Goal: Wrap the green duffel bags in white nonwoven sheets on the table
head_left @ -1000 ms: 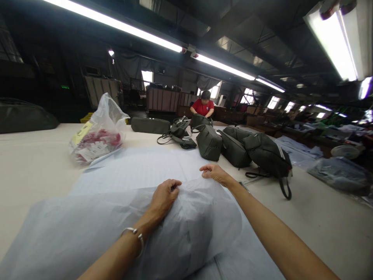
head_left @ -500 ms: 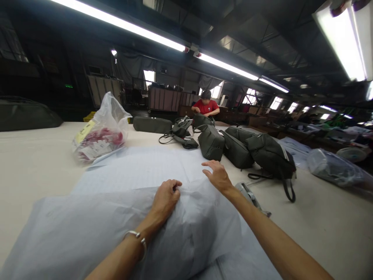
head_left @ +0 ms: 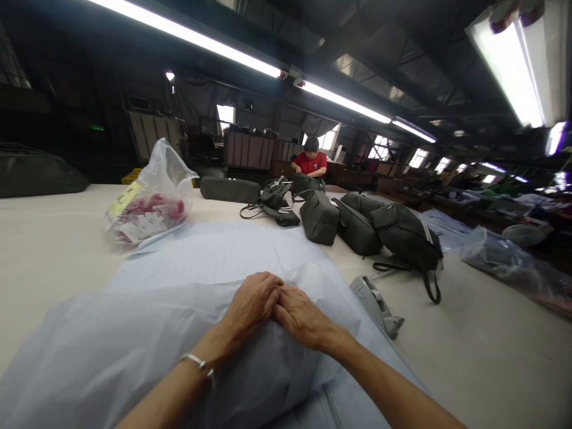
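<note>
A bulky bundle wrapped in thin whitish wrapping paper (head_left: 147,333) lies in front of me, its surface creased. On its upper edge my left hand (head_left: 257,298) is closed, fingers curled down against the paper. My right hand (head_left: 304,316) meets it from the right, with its fingers bent together on the wrap and its fingertips partly hidden at the left hand. Beyond the bundle a pale flat sheet (head_left: 214,253) covers the table. A grey hand-held device like a tape dispenser (head_left: 375,304) rests to the right of my right hand.
Several dark bags (head_left: 357,223) with straps stand across the table beyond my hands. A clear plastic bag (head_left: 149,205) with reddish contents sits at the left. Farther right lies clear plastic (head_left: 504,256). A person in a red shirt (head_left: 310,162) works at the far side.
My right hand has moved left and down from above the flat sheet, meeting my left hand on the wrapped bundle. Its fingers, apart before, are now together. My left hand stays near the same spot.
</note>
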A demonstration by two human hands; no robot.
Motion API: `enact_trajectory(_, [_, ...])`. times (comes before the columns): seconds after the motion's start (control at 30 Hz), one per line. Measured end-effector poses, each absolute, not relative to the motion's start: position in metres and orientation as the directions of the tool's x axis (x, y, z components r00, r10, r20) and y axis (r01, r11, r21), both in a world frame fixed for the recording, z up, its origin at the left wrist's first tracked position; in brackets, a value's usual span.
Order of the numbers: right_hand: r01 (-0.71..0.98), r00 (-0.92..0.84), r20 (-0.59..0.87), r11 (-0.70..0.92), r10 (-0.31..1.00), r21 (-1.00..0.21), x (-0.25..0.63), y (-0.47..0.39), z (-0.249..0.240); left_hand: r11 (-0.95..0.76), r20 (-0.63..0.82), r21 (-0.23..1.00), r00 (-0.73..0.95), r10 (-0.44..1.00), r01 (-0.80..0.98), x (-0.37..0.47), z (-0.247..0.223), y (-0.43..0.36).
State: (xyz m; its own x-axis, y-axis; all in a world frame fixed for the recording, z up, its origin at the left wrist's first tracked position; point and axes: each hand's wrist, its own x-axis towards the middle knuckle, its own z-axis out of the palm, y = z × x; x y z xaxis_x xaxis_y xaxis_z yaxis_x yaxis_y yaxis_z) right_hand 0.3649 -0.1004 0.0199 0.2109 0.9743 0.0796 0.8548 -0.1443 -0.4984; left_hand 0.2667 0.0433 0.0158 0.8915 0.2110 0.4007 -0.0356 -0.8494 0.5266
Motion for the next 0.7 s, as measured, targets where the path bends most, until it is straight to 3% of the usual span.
enact_trajectory(0.1, [0.853, 0.275, 0.107, -0.191, 0.955, -0.486, 0.372, -0.093, 0.022, -0.885, 0.208, 0.464, 0.966, 0.154, 0.042, 0.262, 0.021, 0.039])
enact_trajectory(0.23, [0.865, 0.280, 0.078, -0.216, 0.957, -0.453, 0.388, -0.081, 0.023, -0.918, 0.123, 0.369, 0.972, 0.202, 0.144, 0.260, 0.022, 0.037])
enact_trajectory(0.33, [0.845, 0.230, -0.037, -0.219, 0.972, -0.489, 0.408, -0.070, 0.026, -0.958, 0.205, 0.215, 0.950, 0.235, 0.190, 0.259, 0.022, 0.031])
enact_trajectory(0.43, [0.792, 0.114, -0.111, -0.158, 0.987, -0.590, 0.427, -0.061, 0.028, -0.981, 0.248, 0.131, 0.953, 0.173, 0.144, 0.254, 0.020, 0.016])
enact_trajectory(0.53, [0.718, 0.082, -0.141, -0.156, 0.987, -0.679, 0.437, -0.054, 0.028, -0.981, 0.227, 0.137, 0.960, 0.166, 0.137, 0.249, 0.012, 0.001])
enact_trajectory(0.7, [0.679, 0.281, -0.179, -0.327, 0.943, -0.657, 0.437, -0.044, 0.022, -0.964, 0.286, 0.180, 0.928, 0.239, 0.193, 0.250, -0.002, 0.000])
